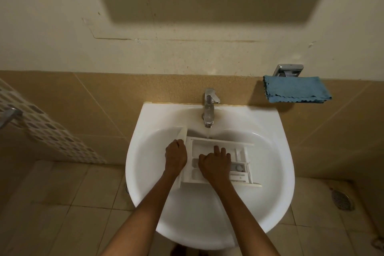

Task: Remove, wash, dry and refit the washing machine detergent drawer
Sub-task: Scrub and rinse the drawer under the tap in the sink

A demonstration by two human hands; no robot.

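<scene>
The white detergent drawer (204,144) lies in the white sink (259,151), its front panel at the left and its open compartments facing up. A thin stream of water runs from the chrome tap (209,108) onto the drawer's far edge. My left hand (175,155) grips the drawer's front panel end. My right hand (215,164) rests inside the drawer's compartments, fingers curled down onto the plastic and covering much of the middle sections.
A blue cloth (296,89) hangs on a chrome holder (287,70) on the wall to the right of the tap. A floor drain (340,199) sits at the right. A patterned tile strip (41,129) runs along the left wall.
</scene>
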